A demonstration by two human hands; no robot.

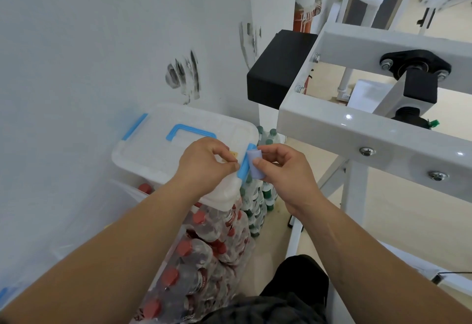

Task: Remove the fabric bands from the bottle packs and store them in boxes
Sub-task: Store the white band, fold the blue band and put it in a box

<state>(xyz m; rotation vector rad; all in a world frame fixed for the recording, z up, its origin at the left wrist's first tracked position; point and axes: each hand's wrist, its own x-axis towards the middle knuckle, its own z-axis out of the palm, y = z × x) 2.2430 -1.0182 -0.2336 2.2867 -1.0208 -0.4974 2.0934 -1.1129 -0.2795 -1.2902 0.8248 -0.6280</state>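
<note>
Now, one fabric band [255, 154] off, storing it remains.
Right hand [283, 170] pinches it beside the closed storage box [153, 150]'s blue latch [243, 169], gripped by the left hand [204, 162]'s curled fingers.

Bright, even indoor light, faint soft shadows, small glare spots on the glossy white frame [332, 129], wide-angle bending at edges, far background slightly soft
</note>
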